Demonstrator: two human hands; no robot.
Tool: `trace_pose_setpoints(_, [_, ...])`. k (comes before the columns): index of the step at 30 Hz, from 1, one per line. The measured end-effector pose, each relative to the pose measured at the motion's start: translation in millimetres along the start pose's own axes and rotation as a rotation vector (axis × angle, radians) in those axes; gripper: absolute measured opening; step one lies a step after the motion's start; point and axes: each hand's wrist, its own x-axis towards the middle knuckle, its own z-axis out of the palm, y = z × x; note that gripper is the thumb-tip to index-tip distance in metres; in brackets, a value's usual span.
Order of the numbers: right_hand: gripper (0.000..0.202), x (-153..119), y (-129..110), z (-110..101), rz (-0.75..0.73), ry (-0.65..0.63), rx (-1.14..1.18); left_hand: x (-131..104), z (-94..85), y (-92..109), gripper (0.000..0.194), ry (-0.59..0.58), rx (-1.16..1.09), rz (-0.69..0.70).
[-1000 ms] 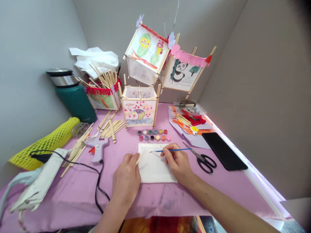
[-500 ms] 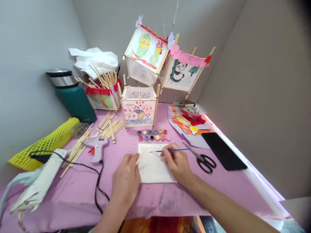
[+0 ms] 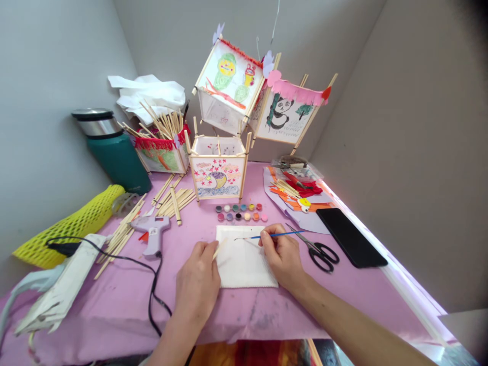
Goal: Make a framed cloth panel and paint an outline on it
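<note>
A blue paintbrush [image 3: 275, 234] is pinched in my right hand [image 3: 282, 256], its dark tip pointing left over a white sheet [image 3: 244, 267]. My left hand [image 3: 199, 277] rests at the sheet's left edge, closed on a short thin wooden stick [image 3: 218, 248] that pokes out past the thumb. Just beyond the sheet stand two rows of small paint pots [image 3: 238, 216] in several colours. To the right of my right hand lie black-handled scissors [image 3: 319, 252].
A lantern with a moon drawing [image 3: 218, 176] stands behind the paints. On the left are a glue gun [image 3: 152, 233], its cord, wooden sticks [image 3: 176, 204] and a green bottle [image 3: 118, 157]. A black phone [image 3: 351, 237] and coloured paper [image 3: 310, 221] lie on the right.
My right hand has shifted slightly to the right with the paintbrush, and more of the brush's front end shows past the fingers. My left hand has stayed in place.
</note>
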Motion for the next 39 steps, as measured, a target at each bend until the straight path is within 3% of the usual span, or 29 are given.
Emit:
trace_pose_setpoints(15, [0.022, 0.1, -3.0, 0.7, -0.080, -0.047, -0.040, 0.4, 0.1, 0.2, 0.039, -0.016, -0.003, -0.013])
trace_pose_setpoints(39, [0.019, 1.4, -3.1, -3.3, -0.117, 0.010, -0.164, -0.1, 0.2, -0.5, 0.040, -0.017, -0.003, -0.013])
